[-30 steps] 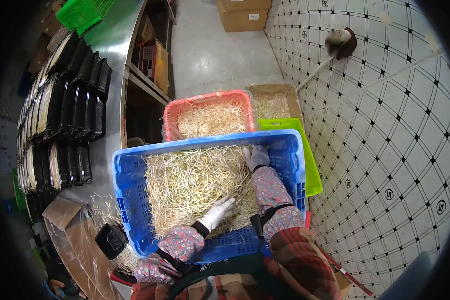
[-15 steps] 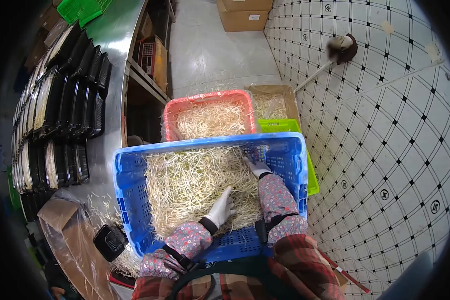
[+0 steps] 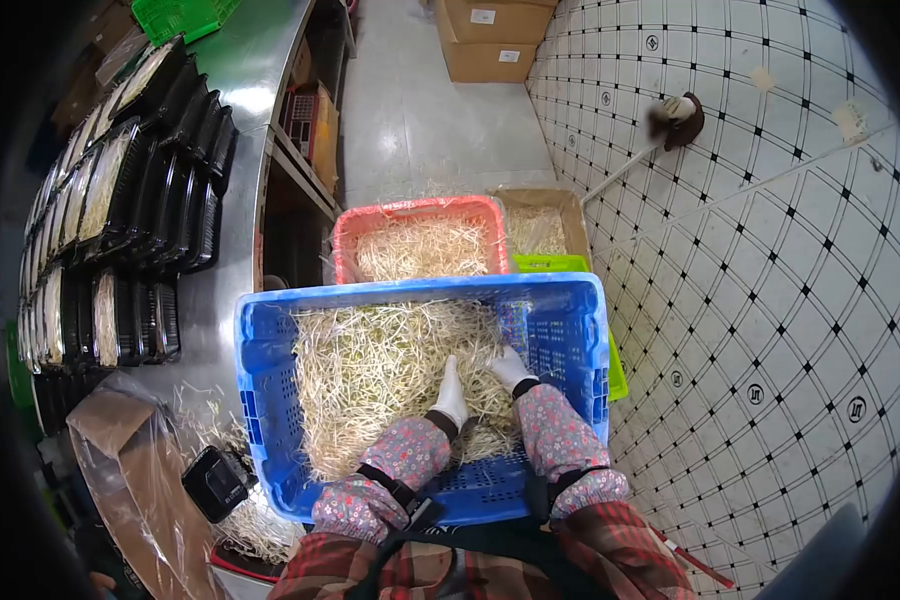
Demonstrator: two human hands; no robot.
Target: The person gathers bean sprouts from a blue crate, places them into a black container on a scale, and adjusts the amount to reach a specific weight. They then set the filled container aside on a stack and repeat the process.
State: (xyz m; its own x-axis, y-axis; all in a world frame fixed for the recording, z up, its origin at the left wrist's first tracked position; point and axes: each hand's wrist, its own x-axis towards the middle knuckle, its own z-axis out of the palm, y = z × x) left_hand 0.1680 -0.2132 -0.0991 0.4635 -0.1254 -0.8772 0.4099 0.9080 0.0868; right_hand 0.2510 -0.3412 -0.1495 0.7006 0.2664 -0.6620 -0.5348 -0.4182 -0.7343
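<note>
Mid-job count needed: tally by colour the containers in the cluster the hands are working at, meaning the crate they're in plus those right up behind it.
Blue crate: 1, with the left hand and right hand inside
Pinkish-red crate: 1
Lime-green crate: 1, mostly hidden
Brown cardboard box: 1
Total: 4

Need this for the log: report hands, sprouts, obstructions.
Left hand, right hand: gloved, in the sprouts. Sprouts loose in blue crate. Nothing visibly blocking.

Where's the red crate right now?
Just above centre in the head view, the red crate sits beyond the far rim of the blue crate, left of a cardboard box.
</note>
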